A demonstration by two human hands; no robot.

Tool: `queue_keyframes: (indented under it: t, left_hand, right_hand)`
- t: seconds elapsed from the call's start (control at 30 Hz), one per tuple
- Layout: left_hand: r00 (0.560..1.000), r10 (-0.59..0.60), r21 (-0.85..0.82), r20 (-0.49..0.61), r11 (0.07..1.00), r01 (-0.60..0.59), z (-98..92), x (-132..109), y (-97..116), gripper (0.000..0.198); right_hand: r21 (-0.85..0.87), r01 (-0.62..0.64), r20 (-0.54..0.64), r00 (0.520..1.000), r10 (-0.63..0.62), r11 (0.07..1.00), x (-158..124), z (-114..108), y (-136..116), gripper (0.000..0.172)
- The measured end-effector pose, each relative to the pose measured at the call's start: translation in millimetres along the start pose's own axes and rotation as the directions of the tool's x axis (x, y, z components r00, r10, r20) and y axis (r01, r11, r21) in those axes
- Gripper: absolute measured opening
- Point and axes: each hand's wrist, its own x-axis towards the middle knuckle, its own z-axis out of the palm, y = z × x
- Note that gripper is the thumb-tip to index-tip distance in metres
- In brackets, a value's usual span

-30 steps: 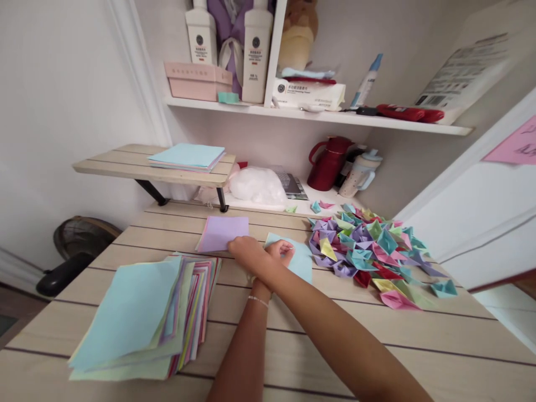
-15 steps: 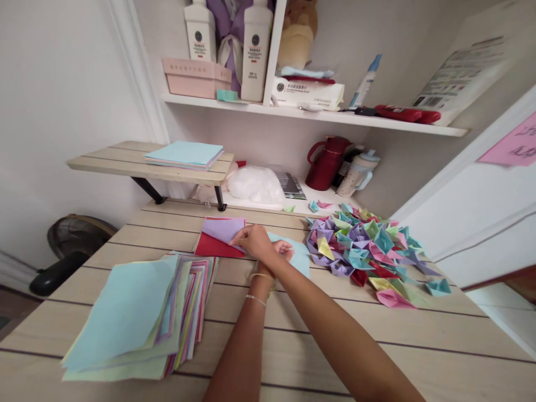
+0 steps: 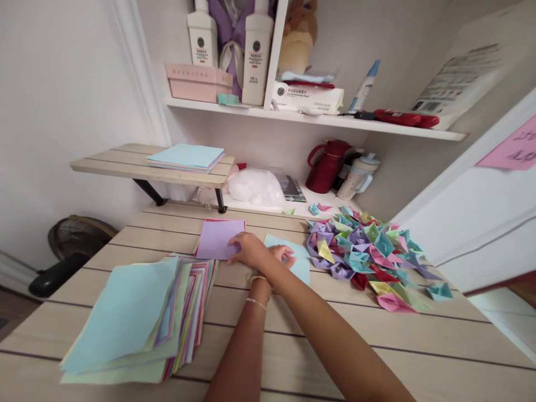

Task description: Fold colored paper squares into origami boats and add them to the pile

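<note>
My forearms cross, the right one over the left. My right hand (image 3: 248, 249) is at the right edge of a purple sheet of paper (image 3: 218, 239), thumb and forefinger apart on it. The sheet lies flat on a small pile with red paper (image 3: 226, 220) showing at its back edge. My left hand (image 3: 285, 254), partly hidden behind the right forearm, rests over a light blue sheet (image 3: 300, 270) with its fingers loosely curled and apart. A heap of folded paper boats (image 3: 355, 243) in many colours lies to the right of the light blue sheet.
A large fanned stack of coloured paper (image 3: 125, 307) covers the table's left front. Another paper stack (image 3: 188, 155) sits on a raised wooden shelf (image 3: 113, 164). Behind are a plastic bag (image 3: 255, 186), a red jug (image 3: 327, 167) and a pale bottle (image 3: 358, 177), under a white shelf (image 3: 234, 109).
The purple sheet, folded back with its lower corner in my right fingers before, now lies flat over the red paper. My right fingers have spread and moved slightly down. My left hand stays near the light blue sheet.
</note>
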Motion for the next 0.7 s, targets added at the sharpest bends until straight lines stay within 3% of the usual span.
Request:
queue_keyframes:
  t: [0.17, 0.3, 0.47, 0.7]
  left_hand:
    - [0.994, 0.028, 0.247, 0.109, 0.968, -0.054, -6.8, -7.4, 7.2, 0.015]
    - [0.967, 0.008, 0.529, 0.256, 0.836, -0.147, -10.5, -9.6, 15.9, 0.029]
    - [0.96, -0.039, 0.592, 0.279, 0.794, -0.14, -11.4, -9.7, 22.7, 0.035]
    - [0.956, -0.026, 0.579, 0.291, 0.8, -0.155, -11.7, -11.6, 23.3, 0.036]
  right_hand:
    - [-0.098, 0.074, -0.009, 0.997, -0.076, 0.992, -5.2, 5.7, 4.7, 0.042]
    - [-0.137, 0.107, -0.047, 0.992, -0.115, 0.985, -11.7, 5.5, 6.3, 0.043]
    - [-0.112, 0.1, -0.03, 0.994, -0.104, 0.989, -14.6, 0.8, 4.6, 0.024]
    - [0.047, 0.05, 0.013, 0.999, -0.051, 0.998, -16.4, -8.7, 4.6, 0.018]
